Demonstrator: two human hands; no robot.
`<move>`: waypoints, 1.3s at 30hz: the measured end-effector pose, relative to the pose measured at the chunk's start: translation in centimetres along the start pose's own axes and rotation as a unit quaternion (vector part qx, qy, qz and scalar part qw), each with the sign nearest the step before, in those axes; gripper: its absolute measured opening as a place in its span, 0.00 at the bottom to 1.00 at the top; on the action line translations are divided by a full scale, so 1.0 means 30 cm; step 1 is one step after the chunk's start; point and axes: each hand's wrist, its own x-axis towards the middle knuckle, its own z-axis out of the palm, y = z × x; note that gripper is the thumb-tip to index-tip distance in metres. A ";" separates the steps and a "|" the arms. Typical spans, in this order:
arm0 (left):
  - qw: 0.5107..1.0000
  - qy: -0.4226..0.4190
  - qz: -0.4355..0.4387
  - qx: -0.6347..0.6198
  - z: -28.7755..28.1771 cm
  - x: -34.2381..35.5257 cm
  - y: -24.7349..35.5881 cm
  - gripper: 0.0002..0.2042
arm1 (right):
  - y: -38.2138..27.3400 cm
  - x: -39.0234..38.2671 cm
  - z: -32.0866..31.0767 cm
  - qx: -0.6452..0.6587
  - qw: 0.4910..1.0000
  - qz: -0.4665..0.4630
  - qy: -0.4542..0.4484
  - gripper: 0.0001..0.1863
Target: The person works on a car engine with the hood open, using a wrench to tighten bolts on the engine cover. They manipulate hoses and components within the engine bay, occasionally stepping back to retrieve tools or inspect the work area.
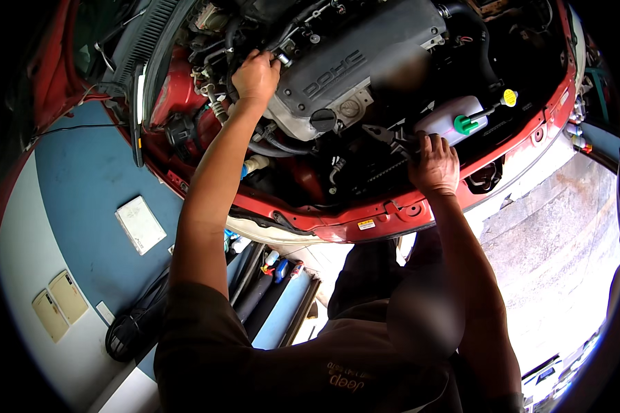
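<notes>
My left hand [257, 77] reaches into the engine bay, to the left of the black plastic engine cover [375, 58]. Its fingers are curled closed beside a small shiny metal cylinder [284, 60]; what lies inside the grip is hidden. Near the front of the bay, my right hand [435, 165] closes on a grey metal tool [386, 136] with a jaw-like end pointing left. Just beyond that hand sits a whitish plastic reservoir [451, 117] with a green cap [466, 124]. A black round oil filler cap [323, 120] shows between the two hands.
The red car body's front edge [399, 212] curves between me and the engine. A yellow-topped dipstick [509, 98] stands at the right. Left are a blue wall panel [83, 165], a white box [140, 224] and coiled black cable [134, 330]. Dark tubes [258, 303] lie below.
</notes>
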 end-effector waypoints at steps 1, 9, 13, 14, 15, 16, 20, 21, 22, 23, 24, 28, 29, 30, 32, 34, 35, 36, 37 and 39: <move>1.000 0.000 -0.009 0.006 -0.004 0.007 0.012 0.09 | -0.001 0.002 0.000 0.000 1.000 0.000 0.000 0.28; 0.997 -0.016 0.048 0.063 -0.065 0.014 0.035 0.11 | -0.008 0.004 -0.010 0.007 0.998 0.044 -0.053 0.31; 0.998 -0.005 -0.017 0.057 -0.082 0.030 0.035 0.24 | -0.010 -0.006 -0.006 0.001 1.000 0.002 -0.003 0.28; 0.991 -0.091 -0.066 0.071 -0.080 0.057 0.016 0.28 | -0.010 0.003 -0.006 0.002 1.000 0.005 -0.015 0.28; 0.986 -0.134 -0.077 0.066 -0.089 0.070 0.024 0.29 | -0.008 0.004 -0.005 0.003 1.000 0.008 -0.030 0.28; 0.979 -0.176 -0.088 0.060 -0.115 0.094 0.040 0.30 | -0.003 0.004 -0.007 0.002 1.000 0.010 -0.028 0.28; 0.963 -0.241 -0.113 0.045 -0.136 0.127 0.066 0.28 | 0.000 -0.012 -0.010 0.010 0.999 0.026 -0.045 0.30; 0.961 -0.247 -0.117 0.041 -0.129 0.136 0.059 0.27 | -0.004 -0.009 -0.009 0.014 0.998 0.034 -0.052 0.31; 0.966 -0.236 -0.096 0.053 -0.121 0.137 0.053 0.24 | -0.005 -0.006 -0.011 0.015 0.998 0.031 -0.053 0.31; 0.967 -0.227 -0.095 0.059 -0.112 0.137 0.051 0.24 | -0.002 -0.004 -0.013 0.016 0.998 0.029 -0.054 0.31; 0.970 -0.217 -0.093 0.063 -0.106 0.142 0.059 0.23 | 0.002 0.000 -0.018 0.014 0.998 0.027 -0.054 0.31; 0.981 -0.166 -0.078 0.066 -0.068 0.132 0.086 0.21 | 0.013 0.001 -0.018 0.001 1.000 0.018 -0.012 0.27; 0.982 -0.158 -0.080 0.067 -0.073 0.123 0.109 0.21 | 0.015 -0.007 -0.030 0.002 1.000 0.017 -0.017 0.25; 0.978 -0.172 -0.097 0.073 -0.083 0.122 0.102 0.22 | 0.002 -0.005 -0.031 0.008 1.000 0.012 -0.008 0.25; 0.970 -0.196 -0.128 0.070 -0.083 0.109 0.025 0.23 | -0.040 0.001 -0.024 0.029 0.999 -0.002 -0.018 0.25; 0.966 -0.228 -0.111 0.053 -0.121 0.132 0.034 0.24 | -0.030 0.003 -0.023 0.027 0.999 0.023 -0.042 0.34; 0.963 -0.245 -0.108 0.044 -0.147 0.151 0.054 0.25 | -0.014 0.003 -0.031 0.027 0.998 0.023 -0.044 0.34; 0.965 -0.231 -0.112 0.046 -0.138 0.141 0.065 0.25 | -0.013 -0.002 -0.033 0.021 0.998 0.024 -0.050 0.34; 0.968 -0.217 -0.118 0.049 -0.130 0.136 0.072 0.25 | -0.015 -0.002 -0.033 0.017 0.998 0.025 -0.057 0.33; 0.969 -0.207 -0.120 0.052 -0.118 0.135 0.079 0.25 | -0.017 0.005 -0.040 0.026 0.998 0.029 -0.048 0.33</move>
